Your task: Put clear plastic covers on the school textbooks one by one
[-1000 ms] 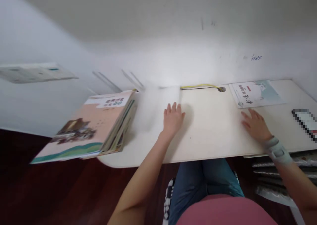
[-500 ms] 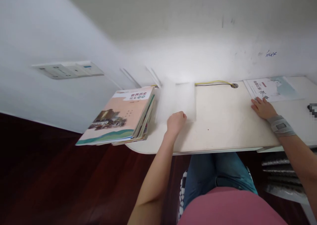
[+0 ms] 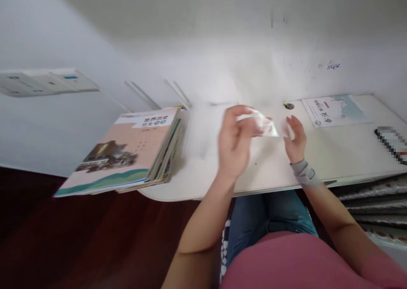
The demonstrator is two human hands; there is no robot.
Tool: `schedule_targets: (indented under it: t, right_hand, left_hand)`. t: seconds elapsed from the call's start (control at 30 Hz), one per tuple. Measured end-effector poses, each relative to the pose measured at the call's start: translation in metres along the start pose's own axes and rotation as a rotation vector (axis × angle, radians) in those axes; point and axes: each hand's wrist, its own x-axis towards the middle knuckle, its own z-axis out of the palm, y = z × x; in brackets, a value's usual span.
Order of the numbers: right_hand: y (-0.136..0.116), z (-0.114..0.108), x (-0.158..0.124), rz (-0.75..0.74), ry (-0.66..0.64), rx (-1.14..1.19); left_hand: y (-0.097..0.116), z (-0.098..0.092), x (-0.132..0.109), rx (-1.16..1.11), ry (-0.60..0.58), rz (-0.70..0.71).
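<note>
Both hands are raised above the white desk point(image 3: 333, 157). My left hand point(image 3: 235, 142) pinches the edge of a clear, glossy plastic sheet point(image 3: 265, 125) that is smeared by motion. My right hand point(image 3: 295, 142), with a grey band on its wrist, is at the sheet's right end, fingers partly spread and touching it. More pale, translucent plastic point(image 3: 203, 132) lies blurred on the desk to the left. A stack of textbooks point(image 3: 127, 153) with a peach cover lies at the desk's left end, hanging over the edge.
A thin white-and-blue booklet point(image 3: 337, 110) lies at the back right, beside a cable hole point(image 3: 289, 106). A dark, pixelated flat object point(image 3: 392, 144) sits at the right edge. The white wall holds a switch panel point(image 3: 47, 82). Shelves point(image 3: 372, 195) are under the desk at right.
My left hand closed on the plastic sheet and lifted it off the desk. My right hand left the booklet and came in to the sheet's right end.
</note>
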Motion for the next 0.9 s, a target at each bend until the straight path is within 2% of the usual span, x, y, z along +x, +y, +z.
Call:
schedule_targets:
  t: [0.07, 0.1, 0.17, 0.2, 0.23, 0.3, 0.33, 0.43, 0.5, 0.63, 0.77, 0.83, 0.9]
  right_hand:
    - [0.017, -0.032, 0.021, -0.103, 0.082, -0.148]
    - [0.025, -0.051, 0.03, -0.16, 0.124, -0.226]
    - [0.036, -0.088, 0.04, -0.248, 0.144, -0.376]
    - [0.038, -0.103, 0.04, -0.288, 0.131, -0.45]
    - [0.039, -0.116, 0.035, -0.327, 0.091, -0.524]
    - [0.04, -0.134, 0.017, -0.393, -0.051, -0.653]
    - [0.042, -0.14, 0.005, -0.411, -0.161, -0.708]
    - [0.056, -0.15, -0.035, -0.395, -0.506, -0.814]
    - [0.069, -0.154, -0.054, -0.341, -0.621, -0.826]
    - [0.082, -0.16, -0.068, -0.275, -0.638, -0.777]
    - [0.082, -0.163, -0.068, -0.291, -0.623, -0.708]
    - [0.084, -0.165, -0.07, -0.288, -0.581, -0.64]
    - [0.09, -0.168, -0.072, -0.267, -0.49, -0.539]
  left_hand:
    - [0.003, -0.032, -0.008, -0.001, 0.2, 0.007]
    - [-0.003, -0.05, -0.012, 0.03, 0.317, 0.009]
    - [-0.028, -0.083, -0.024, 0.128, 0.454, -0.092]
    - [-0.044, -0.096, -0.031, 0.193, 0.478, -0.187]
    - [-0.06, -0.106, -0.039, 0.272, 0.451, -0.303]
    - [-0.088, -0.117, -0.058, 0.501, 0.289, -0.502]
    - [-0.098, -0.119, -0.068, 0.655, 0.192, -0.57]
    - [-0.109, -0.112, -0.088, 1.108, -0.058, -0.714]
    - [-0.107, -0.105, -0.094, 1.291, -0.148, -0.778]
    - [-0.102, -0.098, -0.097, 1.362, -0.223, -0.814]
    - [-0.093, -0.105, -0.095, 1.359, -0.297, -0.823]
    - [-0.082, -0.116, -0.087, 1.371, -0.255, -0.782]
    - [-0.071, -0.134, -0.07, 1.404, -0.109, -0.672]
